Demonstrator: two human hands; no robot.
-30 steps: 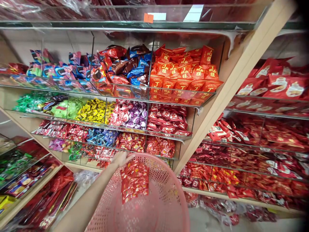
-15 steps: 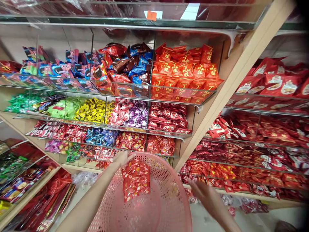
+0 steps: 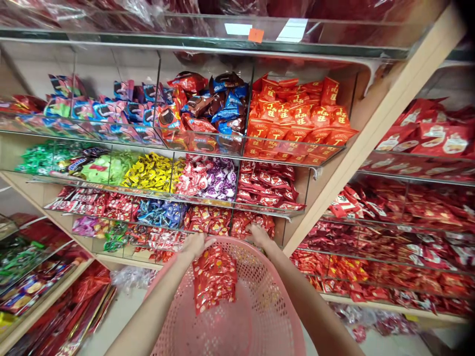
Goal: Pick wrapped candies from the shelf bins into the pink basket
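Note:
My left hand (image 3: 195, 244) is closed on the far rim of a pink perforated plastic basket (image 3: 278, 291), its arm reaching over the left side. Inside the basket, against the far wall, rests a stack of red snack packets (image 3: 215, 282) with gold spots. My right hand (image 3: 261, 235) reaches past the rim to a low shelf bin of red packets (image 3: 243, 221) and touches them at the front. Its fingertips are small and partly hidden, so their grip is unclear.
Above are glass-fronted shelves with orange-red packets (image 3: 297, 118), blue and brown packets (image 3: 222, 106) and yellow-wrapped candies (image 3: 148, 170). A slanting wooden post (image 3: 356, 148) divides them from more red packets (image 3: 426, 198) at right. Plastic bags (image 3: 133, 277) lie on the floor.
My right hand has moved from the basket's right side up and left to the bin of red packets. The left hand stays on the rim; the view shifts slightly.

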